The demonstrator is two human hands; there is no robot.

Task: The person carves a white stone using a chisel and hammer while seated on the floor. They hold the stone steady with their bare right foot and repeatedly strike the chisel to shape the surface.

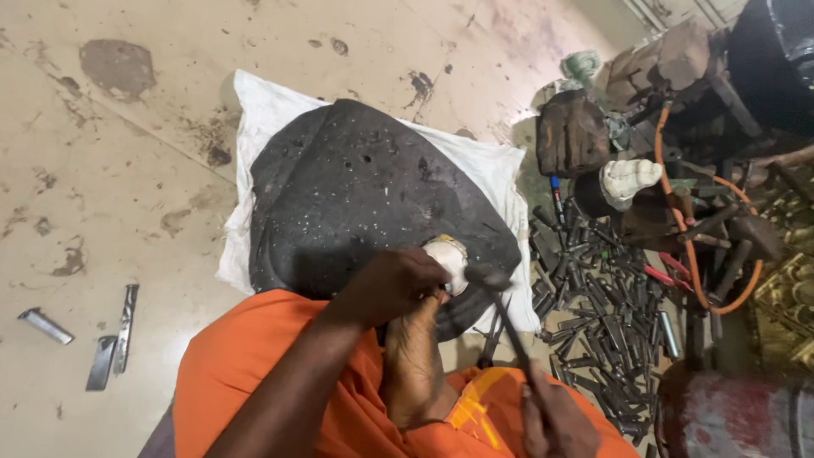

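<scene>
- The left hand (pixel 392 284) is closing its fingers around a small pale metal piece (pixel 449 261), pinning it against the near edge of a big black domed block (pixel 356 191) — thumb and fingers are clamped on it.
- The right hand (pixel 555 420) is gripping the thin handle of a hammer (pixel 500 301), fist shut on it; the dark hammer head is sitting just at 3 o'clock from the pale piece, touching or almost touching it — I cannot tell which.
- A bare foot (pixel 415 365) is pressing up against the block's edge at 6 o'clock from the left hand.
- The black block is resting on a white cloth (pixel 271 110) that is spreading over a stained concrete floor (pixel 110 195).
- At 3 o'clock from the block, a heap of dark metal punches (pixel 606 288) is lying on the floor, with an orange hose (pixel 691 254) curling over it.
- At 9 o'clock, well apart from the block, a few flat metal strips (pixel 114 343) are lying on the floor.
- Orange clothing (pixel 254 365) is covering the person's legs at the bottom of the view.
</scene>
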